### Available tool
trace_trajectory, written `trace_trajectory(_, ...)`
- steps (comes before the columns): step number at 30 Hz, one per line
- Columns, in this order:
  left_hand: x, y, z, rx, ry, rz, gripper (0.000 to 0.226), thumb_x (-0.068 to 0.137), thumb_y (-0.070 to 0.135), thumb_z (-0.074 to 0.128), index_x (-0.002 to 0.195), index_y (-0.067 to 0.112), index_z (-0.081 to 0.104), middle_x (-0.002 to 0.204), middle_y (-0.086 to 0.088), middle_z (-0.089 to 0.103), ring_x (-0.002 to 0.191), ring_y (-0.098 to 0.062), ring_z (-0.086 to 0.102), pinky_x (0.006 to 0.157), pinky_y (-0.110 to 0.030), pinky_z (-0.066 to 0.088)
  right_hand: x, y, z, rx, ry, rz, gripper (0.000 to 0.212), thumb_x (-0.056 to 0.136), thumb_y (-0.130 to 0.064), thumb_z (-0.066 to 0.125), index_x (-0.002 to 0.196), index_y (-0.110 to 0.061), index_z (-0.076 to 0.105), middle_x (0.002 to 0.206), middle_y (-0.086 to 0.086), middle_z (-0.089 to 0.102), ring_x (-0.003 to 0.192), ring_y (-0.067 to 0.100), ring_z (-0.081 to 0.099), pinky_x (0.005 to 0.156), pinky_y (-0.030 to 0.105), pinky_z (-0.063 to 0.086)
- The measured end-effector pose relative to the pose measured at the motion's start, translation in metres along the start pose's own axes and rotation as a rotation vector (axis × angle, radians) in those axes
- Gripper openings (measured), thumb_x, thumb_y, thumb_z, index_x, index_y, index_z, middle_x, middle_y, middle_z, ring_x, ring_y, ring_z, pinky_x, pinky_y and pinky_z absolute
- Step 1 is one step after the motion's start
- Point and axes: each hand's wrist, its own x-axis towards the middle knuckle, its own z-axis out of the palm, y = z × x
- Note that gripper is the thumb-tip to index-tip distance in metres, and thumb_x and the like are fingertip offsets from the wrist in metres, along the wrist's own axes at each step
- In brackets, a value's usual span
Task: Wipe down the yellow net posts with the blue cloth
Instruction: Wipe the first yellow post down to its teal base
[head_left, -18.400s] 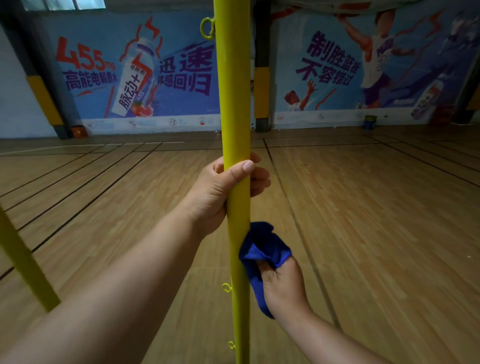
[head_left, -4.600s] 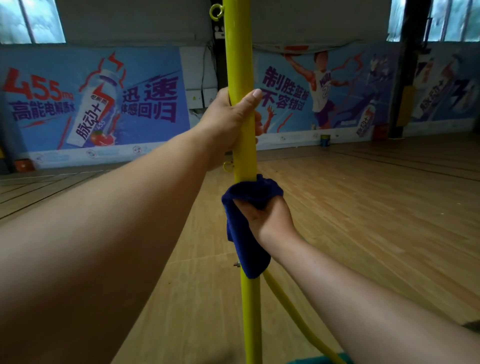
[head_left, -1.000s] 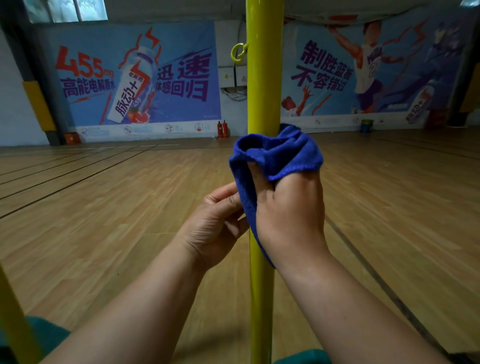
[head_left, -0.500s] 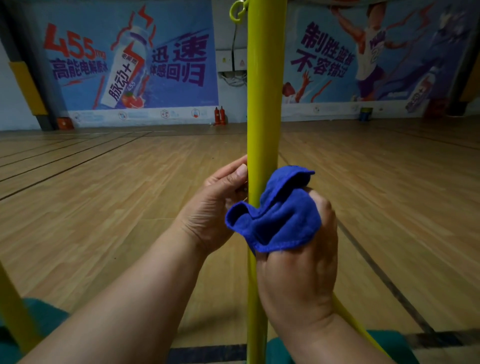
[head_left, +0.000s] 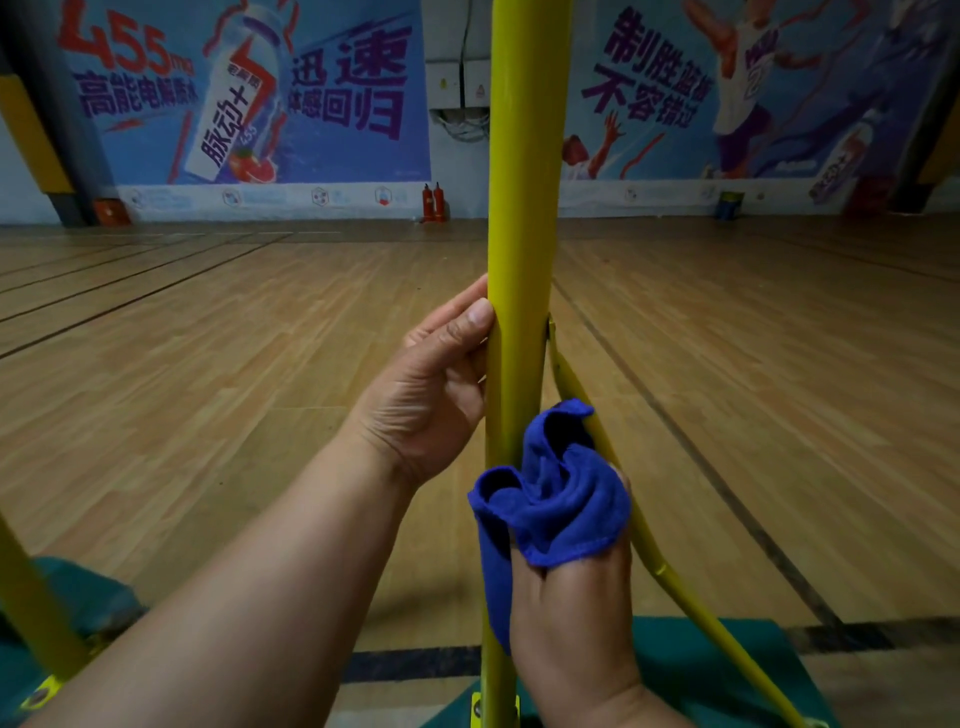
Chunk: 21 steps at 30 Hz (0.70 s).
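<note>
Nearest to me, my right hand (head_left: 571, 613) has the blue cloth (head_left: 550, 509) bunched over its fingers, which are curled into the fabric and press it against the lower stretch of the yellow net post (head_left: 519, 260). The cloth sits low on the post, wedged in the fork between the upright and the slanted yellow brace (head_left: 623, 509) that branches off to the right; a tail of it hangs down the near side of the post beside my wrist.

Just above, my left hand (head_left: 431, 395) grips the post from the left, thumb lying along the near face and fingers wrapped behind, so I cannot see their tips. The two hands are close but apart, the left one higher.

At the bottom of my view the post meets a green base (head_left: 701, 670), and a second slanted yellow bar (head_left: 31, 613) crosses the lower left corner.

Beyond the post the wooden court floor (head_left: 208, 364) runs back, marked with dark lines. At the far wall stand two red fire extinguishers (head_left: 432, 202), with blue advertising banners (head_left: 249, 93) on either side of the post.
</note>
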Motion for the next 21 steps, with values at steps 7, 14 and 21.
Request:
trace_trajectory(7, -0.016, -0.008, 0.002, 0.306, 0.196, 0.046, 0.061, 0.081, 0.037, 0.073, 0.133, 0.005, 0.063, 0.122, -0.013, 0.071, 0.101, -0.017, 0.068, 0.079, -0.031, 0.056, 0.004, -0.004, 0.003, 0.050, 0.107, -0.066, 0.055, 0.085, -0.020, 0.067, 0.138, -0.014, 0.054, 0.136, -0.013, 0.056, 0.123, -0.020, 0.048, 0.103, 0.004, 0.038)
trace_trajectory(14, -0.039, -0.014, -0.002, 0.547, 0.192, 0.145, 0.040, 0.093, 0.022, 0.061, 0.133, 0.020, 0.065, 0.124, -0.004, 0.072, 0.117, -0.028, 0.066, 0.097, -0.042, 0.053, 0.019, -0.002, 0.014, 0.152, 0.059, 0.016, 0.069, 0.074, -0.058, 0.066, 0.137, -0.030, 0.057, 0.131, -0.018, 0.064, 0.124, -0.003, 0.058, 0.109, 0.030, 0.047)
trace_trajectory(21, -0.042, -0.015, -0.006, 0.480, 0.243, 0.203, 0.037, 0.081, 0.013, 0.065, 0.116, 0.021, 0.074, 0.115, -0.008, 0.075, 0.105, -0.023, 0.073, 0.082, -0.025, 0.058, 0.037, 0.011, 0.020, 0.406, -0.074, 0.029, 0.078, 0.072, -0.056, 0.073, 0.135, -0.014, 0.057, 0.124, 0.001, 0.070, 0.117, 0.010, 0.066, 0.098, 0.023, 0.054)
